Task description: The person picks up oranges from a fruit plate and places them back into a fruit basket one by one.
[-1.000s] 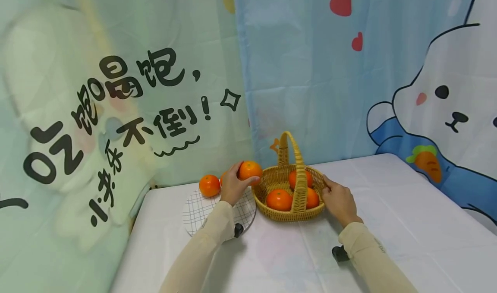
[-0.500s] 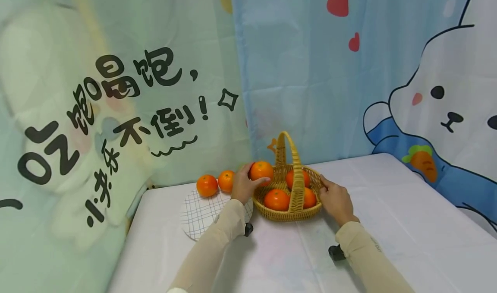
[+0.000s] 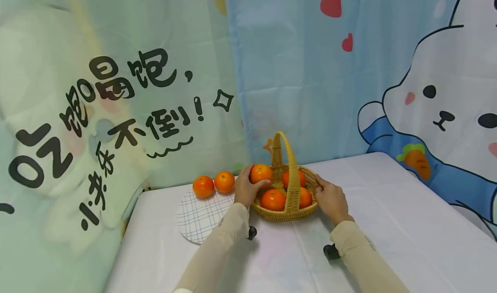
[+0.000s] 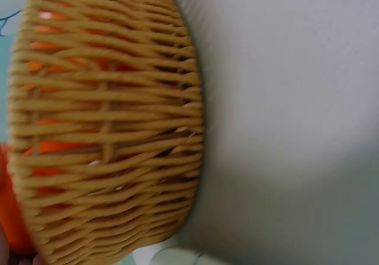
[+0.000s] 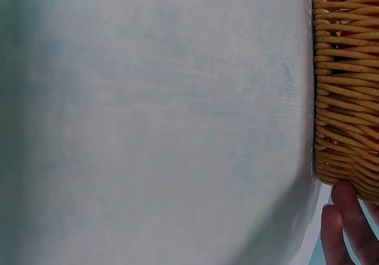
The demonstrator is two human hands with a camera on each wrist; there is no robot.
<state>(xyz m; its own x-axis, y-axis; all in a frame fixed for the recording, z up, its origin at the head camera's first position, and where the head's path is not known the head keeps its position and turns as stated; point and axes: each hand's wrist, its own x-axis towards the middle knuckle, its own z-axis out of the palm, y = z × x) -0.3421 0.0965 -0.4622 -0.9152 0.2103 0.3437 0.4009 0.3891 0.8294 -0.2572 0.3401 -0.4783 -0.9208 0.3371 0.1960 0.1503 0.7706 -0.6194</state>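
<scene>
A yellow wicker basket (image 3: 285, 216) with a tall arched handle stands on the table, with several oranges inside, among them one at the front (image 3: 273, 200). My left hand (image 3: 244, 188) holds another orange (image 3: 261, 174) at the basket's left rim, thumb on the near side and fingers behind. In the left wrist view the basket's woven wall (image 4: 106, 123) fills the left part, with that orange (image 4: 13, 212) at the edge. My right hand (image 3: 332, 199) grips the basket's right rim. Fingertips (image 5: 344, 203) touch the weave low in the right wrist view.
Left of the basket lies a round white plate with a grid pattern (image 3: 194, 219). Two oranges, one at its left (image 3: 203, 186) and one at its right (image 3: 224, 182), sit at its back edge. A printed curtain (image 3: 279, 68) hangs behind the white table (image 3: 287, 258).
My left hand has carried its orange rightward from over the plate to the basket's left side, lowering slightly at the end. The right hand stays at the rim. The view has shifted slightly right.
</scene>
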